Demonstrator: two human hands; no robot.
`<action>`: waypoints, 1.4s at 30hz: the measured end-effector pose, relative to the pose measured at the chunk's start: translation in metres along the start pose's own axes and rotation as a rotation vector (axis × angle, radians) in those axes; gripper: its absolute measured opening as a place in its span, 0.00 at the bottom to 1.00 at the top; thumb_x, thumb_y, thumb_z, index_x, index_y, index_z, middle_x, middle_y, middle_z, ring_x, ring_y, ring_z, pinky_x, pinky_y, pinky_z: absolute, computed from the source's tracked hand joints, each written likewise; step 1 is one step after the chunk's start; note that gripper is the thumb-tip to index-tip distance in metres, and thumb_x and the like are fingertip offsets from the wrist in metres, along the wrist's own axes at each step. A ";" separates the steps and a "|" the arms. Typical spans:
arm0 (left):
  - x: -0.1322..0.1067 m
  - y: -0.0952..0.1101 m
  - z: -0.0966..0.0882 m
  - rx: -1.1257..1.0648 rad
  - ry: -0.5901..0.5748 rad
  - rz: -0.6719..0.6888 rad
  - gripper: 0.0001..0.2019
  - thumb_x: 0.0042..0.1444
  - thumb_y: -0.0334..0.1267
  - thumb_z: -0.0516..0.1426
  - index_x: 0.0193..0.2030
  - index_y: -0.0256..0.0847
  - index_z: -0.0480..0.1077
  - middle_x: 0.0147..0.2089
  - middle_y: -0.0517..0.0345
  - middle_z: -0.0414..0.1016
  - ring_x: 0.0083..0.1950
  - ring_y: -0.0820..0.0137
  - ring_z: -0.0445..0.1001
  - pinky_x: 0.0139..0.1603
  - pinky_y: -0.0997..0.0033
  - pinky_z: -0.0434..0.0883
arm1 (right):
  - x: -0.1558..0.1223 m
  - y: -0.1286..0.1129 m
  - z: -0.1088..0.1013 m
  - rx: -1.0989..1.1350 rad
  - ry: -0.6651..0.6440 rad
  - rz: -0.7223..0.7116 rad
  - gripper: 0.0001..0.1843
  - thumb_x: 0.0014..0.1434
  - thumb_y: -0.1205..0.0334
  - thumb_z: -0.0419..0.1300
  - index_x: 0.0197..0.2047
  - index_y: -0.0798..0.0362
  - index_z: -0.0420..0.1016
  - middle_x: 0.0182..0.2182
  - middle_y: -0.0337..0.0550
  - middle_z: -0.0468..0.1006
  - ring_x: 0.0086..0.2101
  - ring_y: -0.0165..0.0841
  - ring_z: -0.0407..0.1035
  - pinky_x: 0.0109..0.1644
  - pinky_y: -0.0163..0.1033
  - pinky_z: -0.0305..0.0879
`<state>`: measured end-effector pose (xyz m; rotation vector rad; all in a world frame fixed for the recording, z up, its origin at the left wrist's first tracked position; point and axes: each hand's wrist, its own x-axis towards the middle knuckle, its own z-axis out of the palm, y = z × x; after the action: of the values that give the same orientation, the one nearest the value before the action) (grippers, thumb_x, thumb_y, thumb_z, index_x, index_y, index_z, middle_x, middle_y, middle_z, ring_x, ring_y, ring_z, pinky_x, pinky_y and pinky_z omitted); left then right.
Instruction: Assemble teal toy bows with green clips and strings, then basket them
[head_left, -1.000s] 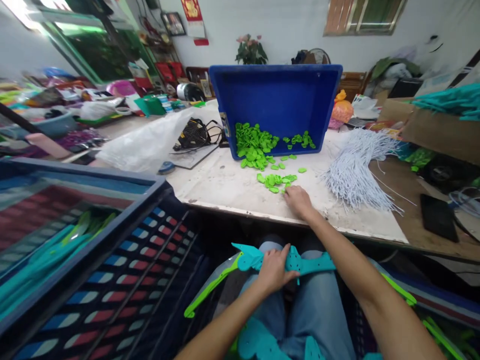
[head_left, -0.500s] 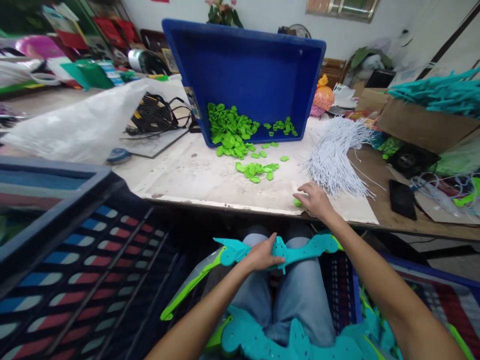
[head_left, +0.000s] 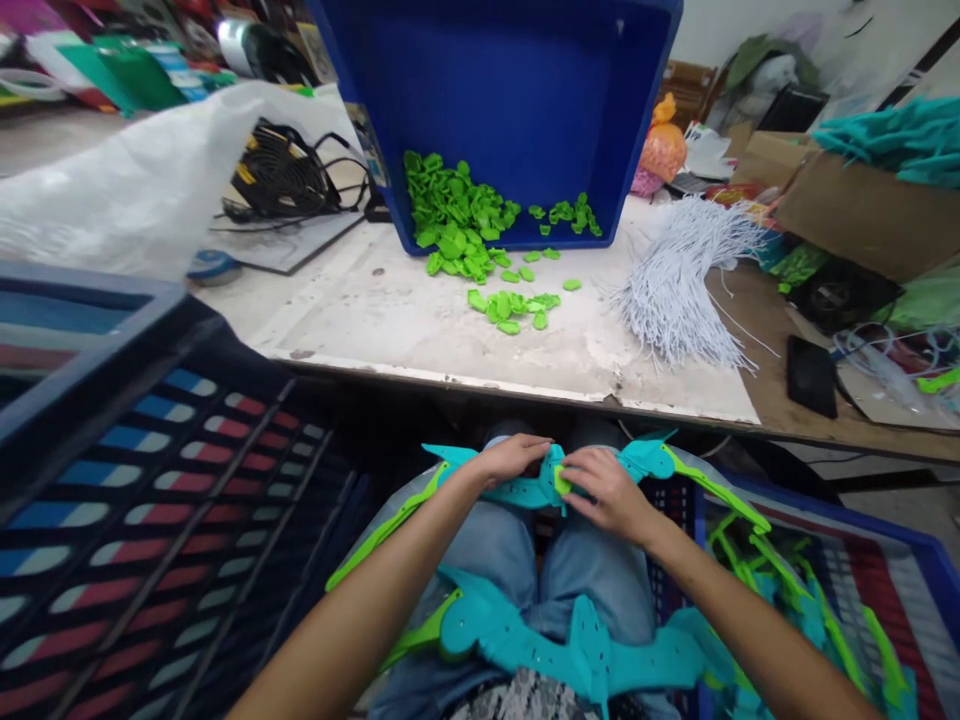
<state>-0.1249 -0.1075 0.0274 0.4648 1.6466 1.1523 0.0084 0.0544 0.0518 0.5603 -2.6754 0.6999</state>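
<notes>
Across my knees lies a teal plastic frame point(head_left: 517, 492) with wing-like ends and long lime-green arms. My left hand point(head_left: 510, 462) is closed on it just left of its middle. My right hand point(head_left: 604, 490) pinches a small lime-green plastic piece point(head_left: 561, 479) against the middle of this frame. A second teal frame point(head_left: 555, 655), similar in shape, rests nearer to my body on my lap. Loose lime-green pieces point(head_left: 510, 308) are scattered on the white tabletop, with a larger heap point(head_left: 450, 215) spilling from the tipped blue bin point(head_left: 495, 110).
A dark plastic crate point(head_left: 187, 470) stands at my left. At my right, a blue crate point(head_left: 900, 545) holds more teal and green parts. White ties point(head_left: 686, 285) and a black phone point(head_left: 811, 376) lie on the table point(head_left: 360, 330), beside a cardboard box point(head_left: 847, 215).
My right hand has come from the table edge down to the teal frame, bringing a green piece to its middle. The view has tilted downward. My left hand stays on the frame.
</notes>
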 end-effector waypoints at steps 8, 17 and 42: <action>-0.002 -0.001 0.003 -0.031 -0.043 0.040 0.23 0.54 0.51 0.55 0.50 0.36 0.71 0.30 0.61 0.71 0.31 0.72 0.65 0.34 0.74 0.63 | -0.009 0.002 0.029 -0.001 0.017 0.092 0.11 0.64 0.61 0.55 0.47 0.52 0.74 0.45 0.52 0.76 0.45 0.42 0.67 0.48 0.51 0.67; 0.002 -0.003 0.010 0.220 0.090 0.117 0.21 0.51 0.46 0.57 0.48 0.35 0.68 0.34 0.58 0.72 0.37 0.69 0.70 0.34 0.74 0.65 | -0.001 0.001 0.032 0.244 0.001 0.594 0.28 0.48 0.65 0.67 0.53 0.50 0.67 0.43 0.46 0.75 0.41 0.38 0.71 0.44 0.44 0.69; -0.037 -0.010 0.052 1.150 0.257 0.205 0.33 0.52 0.31 0.56 0.66 0.36 0.52 0.54 0.37 0.68 0.53 0.51 0.69 0.52 0.54 0.66 | 0.201 0.075 -0.014 -0.347 -0.040 0.512 0.12 0.60 0.63 0.58 0.46 0.57 0.75 0.51 0.54 0.72 0.52 0.46 0.59 0.54 0.47 0.58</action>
<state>-0.0615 -0.1165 0.0374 1.2525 2.4418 0.2756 -0.1981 0.0640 0.1128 -0.2106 -2.9057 0.3225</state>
